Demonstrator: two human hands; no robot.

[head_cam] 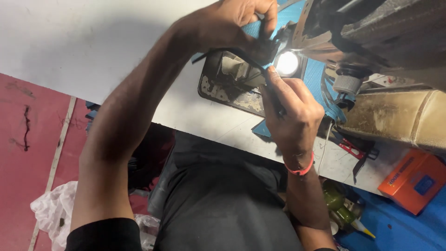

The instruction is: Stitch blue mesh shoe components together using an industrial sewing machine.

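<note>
Under the sewing machine's lamp [287, 63], my left hand [232, 23] and right hand [295, 114] pinch a black strap [260, 69] on blue material [318, 76]; slack fingers could let it skew near the needle.

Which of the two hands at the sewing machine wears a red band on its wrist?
The right hand, lower in the picture, wears the thin red wristband. The left hand, up by the machine's lamp, has a bare wrist. Both pinch a black strap.

The upper part of the worn beige-and-black sewing machine [395, 60] is cut off by the frame's top and right edges, and its needle area is hidden behind the left hand [232, 23]
</note>
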